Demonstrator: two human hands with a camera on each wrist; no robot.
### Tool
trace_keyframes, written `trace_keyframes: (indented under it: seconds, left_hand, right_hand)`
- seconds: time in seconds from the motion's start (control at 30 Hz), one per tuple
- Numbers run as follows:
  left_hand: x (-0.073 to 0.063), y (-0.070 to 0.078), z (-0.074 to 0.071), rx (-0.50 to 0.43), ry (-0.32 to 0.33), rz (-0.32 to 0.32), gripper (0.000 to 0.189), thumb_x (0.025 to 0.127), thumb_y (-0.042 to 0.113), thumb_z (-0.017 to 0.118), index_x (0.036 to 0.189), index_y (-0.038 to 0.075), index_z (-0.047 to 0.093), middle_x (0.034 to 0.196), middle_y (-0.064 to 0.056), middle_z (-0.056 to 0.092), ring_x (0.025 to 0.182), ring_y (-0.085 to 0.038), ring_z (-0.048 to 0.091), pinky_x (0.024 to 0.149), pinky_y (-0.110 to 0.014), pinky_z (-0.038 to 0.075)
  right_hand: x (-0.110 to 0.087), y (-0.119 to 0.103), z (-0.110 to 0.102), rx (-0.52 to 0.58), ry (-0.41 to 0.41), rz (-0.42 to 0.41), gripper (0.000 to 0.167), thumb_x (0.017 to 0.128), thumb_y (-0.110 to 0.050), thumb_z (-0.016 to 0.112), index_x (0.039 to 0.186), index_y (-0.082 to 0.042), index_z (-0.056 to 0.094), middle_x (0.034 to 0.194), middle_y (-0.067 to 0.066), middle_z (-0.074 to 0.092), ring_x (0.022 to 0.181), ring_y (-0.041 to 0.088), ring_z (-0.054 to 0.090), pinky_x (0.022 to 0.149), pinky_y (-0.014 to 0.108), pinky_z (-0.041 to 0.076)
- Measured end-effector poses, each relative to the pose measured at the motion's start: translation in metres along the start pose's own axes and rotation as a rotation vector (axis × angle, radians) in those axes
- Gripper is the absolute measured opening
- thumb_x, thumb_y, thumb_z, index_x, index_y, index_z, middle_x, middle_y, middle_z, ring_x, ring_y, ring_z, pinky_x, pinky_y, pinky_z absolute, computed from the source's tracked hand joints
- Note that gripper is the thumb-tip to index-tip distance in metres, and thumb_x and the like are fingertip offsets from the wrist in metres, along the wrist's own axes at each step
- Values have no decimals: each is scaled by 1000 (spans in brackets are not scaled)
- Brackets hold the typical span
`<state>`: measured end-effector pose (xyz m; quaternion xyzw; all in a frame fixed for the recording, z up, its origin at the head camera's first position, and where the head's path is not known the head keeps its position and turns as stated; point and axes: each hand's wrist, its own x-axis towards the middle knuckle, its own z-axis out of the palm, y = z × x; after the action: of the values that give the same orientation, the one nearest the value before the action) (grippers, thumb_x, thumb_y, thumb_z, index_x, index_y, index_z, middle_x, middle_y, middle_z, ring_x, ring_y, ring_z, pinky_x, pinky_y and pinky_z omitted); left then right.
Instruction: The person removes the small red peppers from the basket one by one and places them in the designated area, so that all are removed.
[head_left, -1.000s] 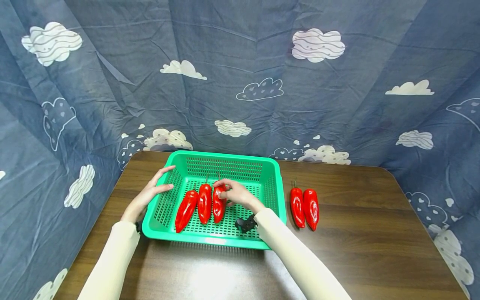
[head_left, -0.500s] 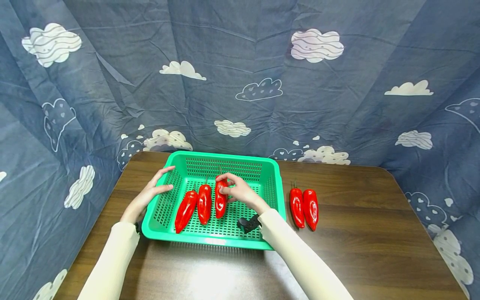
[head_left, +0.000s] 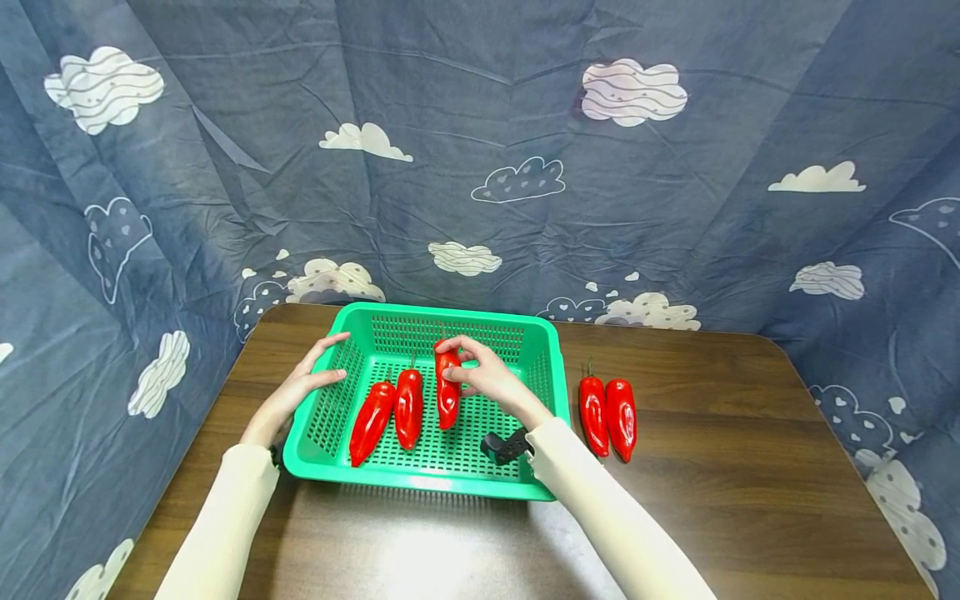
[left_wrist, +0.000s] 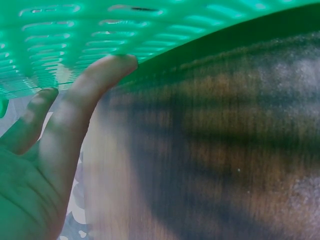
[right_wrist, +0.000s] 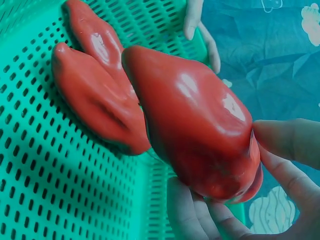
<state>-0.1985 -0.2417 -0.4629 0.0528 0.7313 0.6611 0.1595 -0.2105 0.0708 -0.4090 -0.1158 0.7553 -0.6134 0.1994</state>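
My right hand (head_left: 487, 375) pinches a glossy red pepper (head_left: 447, 402) between thumb and fingers, above the floor of a green plastic basket (head_left: 420, 481). In the right wrist view the same pepper (right_wrist: 190, 120) fills the middle, its tapered end toward the basket. My left hand (head_left: 300, 383) holds the basket's left side, thumb and a finger over the rim. Further fingers (left_wrist: 75, 105) lie against the slotted outer wall in the left wrist view. Two more red peppers, a left one (head_left: 371, 423) and a middle one (head_left: 408, 408), lie side by side inside the basket.
Two red peppers (head_left: 593, 415) (head_left: 622, 419) lie on the brown wooden table (head_left: 727, 433) just right of the basket. A blue cloth (head_left: 480, 125) with white clouds hangs behind and around the table. A black wrist camera (head_left: 504, 447) under my right wrist overlaps the basket's front part.
My right hand has lifted the third pepper off the basket floor and moved it slightly up and right, away from the two beside it. The left hand has stayed on the rim.
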Motion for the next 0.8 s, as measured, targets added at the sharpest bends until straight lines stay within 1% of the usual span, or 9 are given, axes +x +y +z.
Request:
trace_keyframes:
  seconds: [0.1, 0.17, 0.27, 0.37, 0.4, 0.5, 0.6, 0.63, 0.8]
  left_hand:
    - [1, 0, -1, 40, 8, 15, 60, 98, 19, 52, 151, 28, 25, 156, -3, 5, 120, -39, 39, 86, -43, 45]
    - [1, 0, -1, 45, 8, 16, 60, 98, 19, 52, 151, 28, 25, 156, -3, 5, 122, -40, 38, 86, -44, 44]
    - [1, 1, 0, 60, 9, 27, 60, 98, 19, 52, 151, 27, 24, 156, -3, 4, 127, -39, 30, 90, -46, 40]
    - [1, 2, 0, 66, 11, 31, 62, 98, 19, 52, 152, 27, 23, 156, -2, 3, 129, -37, 27, 91, -47, 37]
    - [1, 2, 0, 65, 10, 28, 62, 98, 19, 52, 152, 27, 23, 157, -2, 3, 129, -37, 28, 91, -46, 38]
    - [1, 2, 0, 35, 3, 11, 60, 98, 18, 51, 151, 29, 24, 156, -2, 4, 121, -40, 38, 87, -46, 43]
    - [1, 1, -1, 20, 0, -2, 58, 99, 18, 49, 151, 30, 25, 155, -2, 6, 116, -41, 44, 84, -44, 46]
    - [1, 1, -1, 17, 0, -2, 58, 99, 17, 49, 151, 30, 25, 155, -2, 6, 115, -41, 45, 83, -44, 47]
    - [1, 0, -1, 10, 0, -7, 59, 99, 18, 50, 151, 30, 25, 155, -2, 6, 114, -41, 46, 83, -44, 47]
  right_hand:
    - [-1, -2, -3, -2, 8, -3, 33, 88, 1, 61, 120, -6, 59, 114, 18, 49, 85, 25, 59, 70, 42, 54]
    - [-2, -2, -6, 0, 9, -9, 33, 88, 1, 61, 120, -6, 59, 114, 19, 50, 85, 26, 59, 70, 43, 54]
    - [-3, -3, -10, -4, 6, -21, 33, 89, 1, 61, 121, -5, 58, 115, 19, 49, 87, 26, 59, 71, 44, 54]
    - [-5, -3, -14, -6, 2, -29, 33, 89, 0, 60, 122, -5, 57, 117, 19, 49, 91, 26, 57, 72, 43, 54]
    - [-8, -7, -15, -8, 1, -28, 33, 90, 0, 60, 122, -3, 57, 117, 20, 49, 93, 27, 55, 72, 43, 54]
    - [-8, -5, -19, 0, 6, -25, 33, 89, 1, 60, 122, -3, 56, 117, 20, 49, 96, 28, 53, 72, 42, 54]
    - [-10, -5, -22, 7, 16, -23, 33, 89, 1, 60, 122, -2, 55, 115, 20, 49, 95, 29, 54, 72, 43, 54]
    - [-9, -1, -24, 8, 21, -25, 33, 89, 1, 60, 121, -3, 56, 114, 19, 50, 95, 29, 54, 72, 43, 54]
    - [-13, -1, -30, 3, 30, -34, 33, 89, 2, 59, 121, -3, 56, 116, 19, 50, 97, 30, 53, 73, 44, 54]
